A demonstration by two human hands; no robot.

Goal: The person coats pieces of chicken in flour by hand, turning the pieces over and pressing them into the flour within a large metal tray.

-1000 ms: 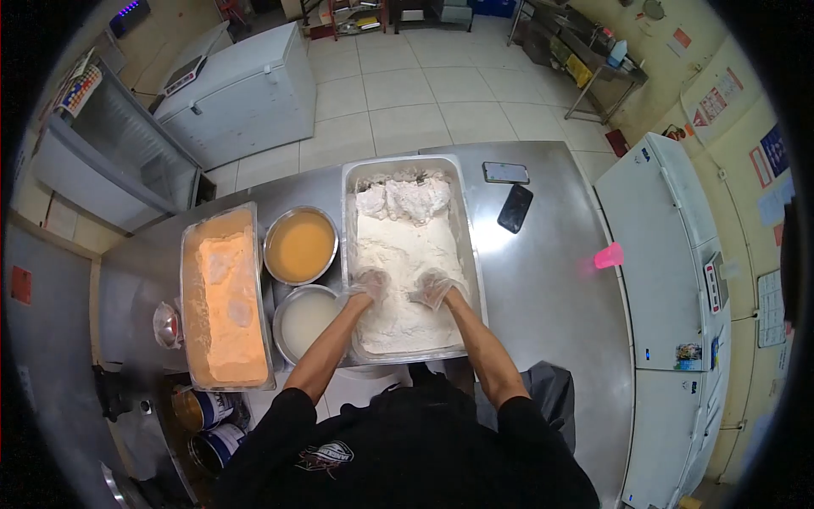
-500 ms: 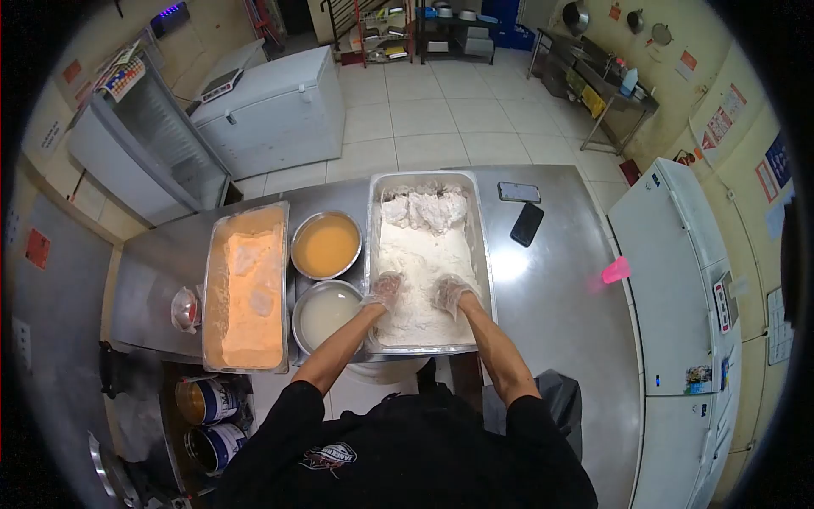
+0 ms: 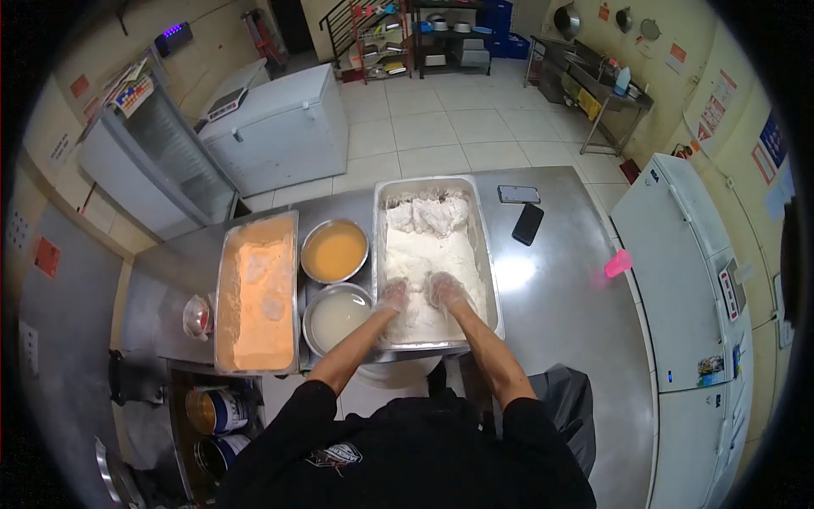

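Both my hands are in clear plastic gloves, down in the white flour (image 3: 428, 254) of a deep metal tray (image 3: 497, 297). My left hand (image 3: 394, 294) touches the flour near the tray's left wall. Close beside it, my right hand (image 3: 443, 290) presses into the flour around the middle. The fingers of both hands are partly buried and blurred, so their grip is unclear. Flour-coated pieces (image 3: 437, 212) lie heaped at the tray's far end.
Left of the tray stand a bowl of orange liquid (image 3: 335, 251), a bowl of whitish liquid (image 3: 335, 318) and a tray of orange powder (image 3: 259, 331). Two phones (image 3: 518, 194) (image 3: 527, 224) and a pink cup (image 3: 618, 263) are on the right.
My right hand has moved left through the flour, closer to my left hand. The camera view has shifted slightly.
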